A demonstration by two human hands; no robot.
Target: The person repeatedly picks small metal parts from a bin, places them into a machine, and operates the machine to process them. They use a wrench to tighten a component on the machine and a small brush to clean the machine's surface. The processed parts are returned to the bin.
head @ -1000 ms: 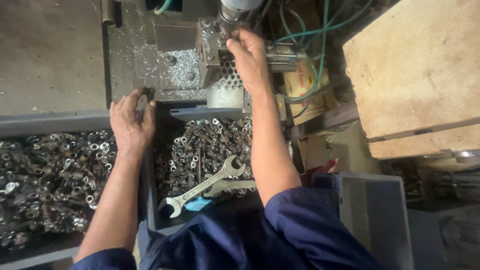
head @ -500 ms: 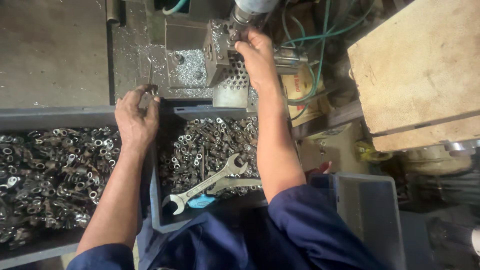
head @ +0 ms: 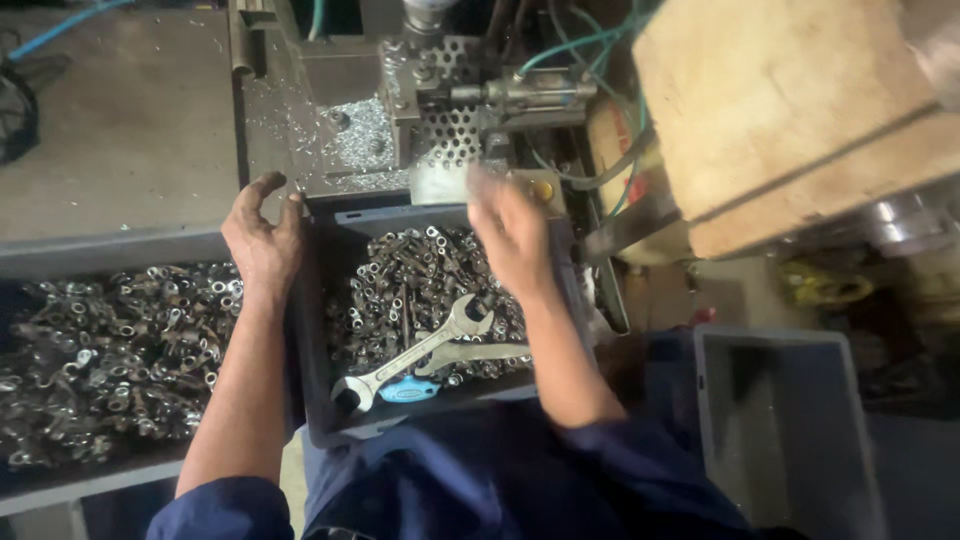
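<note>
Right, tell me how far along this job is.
Done: metal chips around the machine fixture suggest some pieces were machined. In hand: the right hand, blurred, is over the middle bin; the left hand rests at the rim of the left bin. Left: both bins are heaped with parts, so probably plenty.

— Where is there room to pass?
— Over the middle bin, though two spanners lie across its heap of small metal parts.
— And beyond it?
— The drill fixture and hoses crowd the far side; a wooden block shuts off the right. The grey worktop far left lies open.
</note>
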